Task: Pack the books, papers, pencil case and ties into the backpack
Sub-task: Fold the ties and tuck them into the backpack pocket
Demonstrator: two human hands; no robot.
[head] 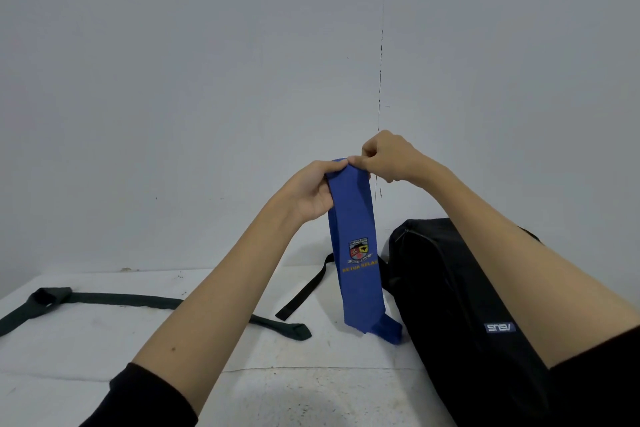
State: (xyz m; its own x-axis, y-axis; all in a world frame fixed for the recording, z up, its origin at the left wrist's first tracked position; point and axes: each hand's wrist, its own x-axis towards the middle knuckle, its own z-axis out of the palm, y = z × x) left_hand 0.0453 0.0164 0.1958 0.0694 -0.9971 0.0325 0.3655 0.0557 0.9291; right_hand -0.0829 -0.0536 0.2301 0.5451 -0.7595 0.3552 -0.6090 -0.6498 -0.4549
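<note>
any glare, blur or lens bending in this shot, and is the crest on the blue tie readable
Head view: light is soft and even, no glare, only faint shadows on the table. The wide lens stretches both forearms toward the lower corners. The blue tie, held by the left hand and right hand, is fairly sharp; its crest shows, but the yellow lettering is too soft to read surely.

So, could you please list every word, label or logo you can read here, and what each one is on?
"KETUA KELAS", in yellow letters on the blue tie, under its crest; the last letter is partly cut off at the tie's edge.
"ASUS", upside down, on a small tag on the backpack.
The small lettering on top of the crest is too small to read.
</note>
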